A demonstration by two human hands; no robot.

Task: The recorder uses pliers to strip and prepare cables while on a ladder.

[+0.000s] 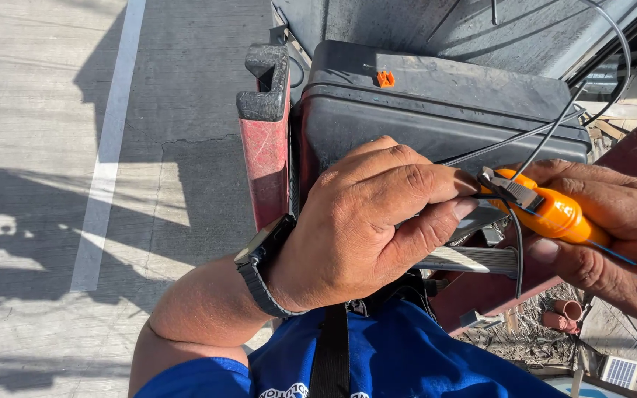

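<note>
My left hand (366, 221), with a black watch (259, 262) on its wrist, pinches a thin black cable (554, 129) where it enters an orange hand tool (551, 210). My right hand (613, 232) is wrapped around that orange tool, which has a grey metal jaw at its tip. The cable runs from the tool up to the right and loops back over the top of the frame. A short end of it hangs down below the tool. Both hands work high up, just in front of a black plastic case (422, 110).
A red ladder top (265, 125) with a black cap stands left of the case. Far below lies sunlit concrete pavement (38, 147) with a white painted line (108, 147). Debris, clay pipes (562, 313) and a small solar panel (619, 371) lie at the lower right.
</note>
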